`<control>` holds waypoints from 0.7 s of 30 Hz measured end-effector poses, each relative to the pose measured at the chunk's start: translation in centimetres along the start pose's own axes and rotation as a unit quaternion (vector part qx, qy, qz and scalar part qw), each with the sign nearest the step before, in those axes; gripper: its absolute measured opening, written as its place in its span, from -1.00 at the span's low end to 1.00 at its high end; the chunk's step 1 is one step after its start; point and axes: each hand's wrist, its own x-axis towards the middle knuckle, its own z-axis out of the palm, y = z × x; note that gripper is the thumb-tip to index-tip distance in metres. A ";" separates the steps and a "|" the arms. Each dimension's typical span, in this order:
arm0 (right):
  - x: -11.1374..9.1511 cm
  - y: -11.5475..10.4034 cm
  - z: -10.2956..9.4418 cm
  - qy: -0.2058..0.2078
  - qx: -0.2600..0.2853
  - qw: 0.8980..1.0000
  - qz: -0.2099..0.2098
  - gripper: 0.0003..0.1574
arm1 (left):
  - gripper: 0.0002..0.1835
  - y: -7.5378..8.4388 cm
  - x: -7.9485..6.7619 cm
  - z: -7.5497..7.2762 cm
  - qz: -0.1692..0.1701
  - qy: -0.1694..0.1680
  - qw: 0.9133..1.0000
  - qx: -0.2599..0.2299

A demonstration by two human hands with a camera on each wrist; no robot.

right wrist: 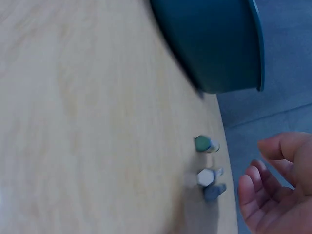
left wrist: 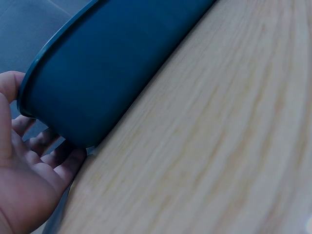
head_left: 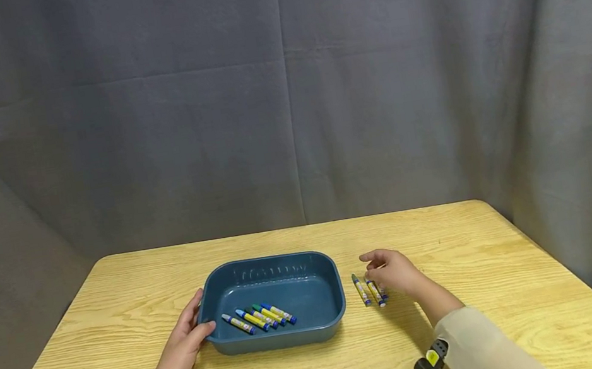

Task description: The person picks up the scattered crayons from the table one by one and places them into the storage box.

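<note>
My left hand (head_left: 179, 345) holds the left end of a dark teal plastic basin (head_left: 279, 340), thumb over the rim and fingers against the outer wall. Several crayons (head_left: 251, 320) with yellow wrappers and blue ends lie slanted side by side inside the basin. Past its right end, my right hand (head_left: 392, 271) hovers over three more crayons, its fingers loosely bent around nothing. Of these, a green crayon (right wrist: 202, 143) lies a little apart. A white crayon (right wrist: 205, 177) and a grey-blue crayon (right wrist: 212, 192) lie close together; the hand partly covers the latter in the head view.
Everything stands on a light wood-grain table (head_left: 120, 313) with rounded far corners. Behind it hangs a grey curtain (head_left: 286, 116). A black device (head_left: 431, 365) with a yellow mark is strapped at the right sleeve (head_left: 484, 348).
</note>
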 end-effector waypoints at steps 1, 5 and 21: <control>-0.1 0.2 0.0 0.002 -0.002 1.000 0.002 -0.50 | -0.23 0.0 0.0 0.0 0.000 -0.001 1.000 -0.001; -0.4 1.0 -0.1 0.021 -0.009 1.000 0.011 -0.50 | -0.22 0.1 0.0 0.0 -0.002 -0.004 1.000 -0.001; -0.6 2.3 0.7 0.060 -0.063 0.995 0.056 -0.46 | -0.21 0.0 -0.1 0.0 -0.002 -0.003 1.000 -0.002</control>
